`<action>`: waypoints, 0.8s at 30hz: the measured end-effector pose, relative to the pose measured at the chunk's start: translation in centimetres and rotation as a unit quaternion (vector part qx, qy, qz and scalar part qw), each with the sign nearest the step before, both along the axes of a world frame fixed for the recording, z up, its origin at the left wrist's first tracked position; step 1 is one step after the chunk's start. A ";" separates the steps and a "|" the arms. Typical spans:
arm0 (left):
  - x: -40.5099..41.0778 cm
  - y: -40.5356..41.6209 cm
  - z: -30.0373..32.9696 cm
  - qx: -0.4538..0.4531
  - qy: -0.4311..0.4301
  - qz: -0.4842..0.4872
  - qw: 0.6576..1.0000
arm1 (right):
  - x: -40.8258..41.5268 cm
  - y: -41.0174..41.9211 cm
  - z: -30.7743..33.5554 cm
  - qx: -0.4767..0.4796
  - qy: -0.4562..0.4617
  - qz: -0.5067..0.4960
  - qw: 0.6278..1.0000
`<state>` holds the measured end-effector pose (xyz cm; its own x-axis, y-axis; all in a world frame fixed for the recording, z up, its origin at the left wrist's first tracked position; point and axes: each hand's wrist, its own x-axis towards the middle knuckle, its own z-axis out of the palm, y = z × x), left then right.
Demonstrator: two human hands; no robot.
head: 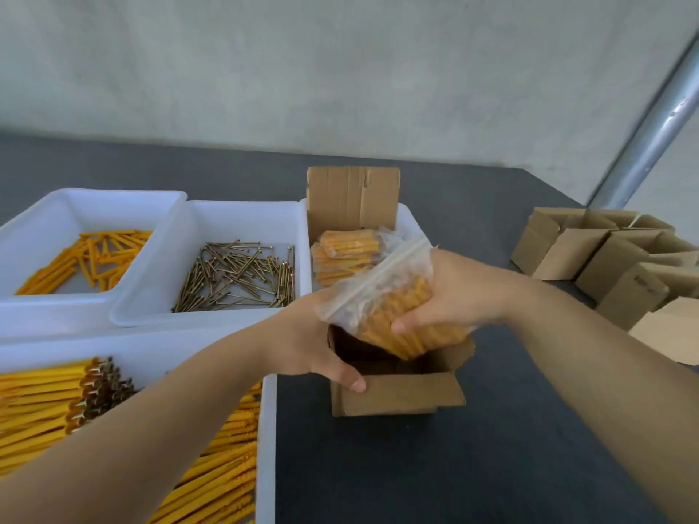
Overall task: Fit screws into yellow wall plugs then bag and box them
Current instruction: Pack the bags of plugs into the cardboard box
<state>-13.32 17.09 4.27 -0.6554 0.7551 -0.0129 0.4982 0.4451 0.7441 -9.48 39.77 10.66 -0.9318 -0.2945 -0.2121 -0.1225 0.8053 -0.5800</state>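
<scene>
Clear zip bag of yellow plugs [393,308], clasped by the right hand [450,293], hangs over one open cardboard box [397,395] near the worktop's middle, its flap gripped by the left hand [314,346].

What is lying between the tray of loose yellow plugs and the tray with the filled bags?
In the head view, the tray of loose screws sits between the plug tray and the tray of filled bags, its rims close against both.
</scene>
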 end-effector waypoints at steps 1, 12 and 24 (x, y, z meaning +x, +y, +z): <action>0.0 -0.1 0.0 0.002 -0.003 0.003 1.000 | 0.2 -0.6 -0.2 0.120 0.009 0.006 0.993; -0.2 -0.5 -0.5 0.004 -0.026 -0.002 1.000 | -1.5 -6.0 -3.7 0.287 -0.219 0.107 0.926; -0.7 -0.5 -1.0 0.012 -0.039 -0.006 0.999 | -9.3 -3.5 1.1 0.233 0.118 -0.104 0.960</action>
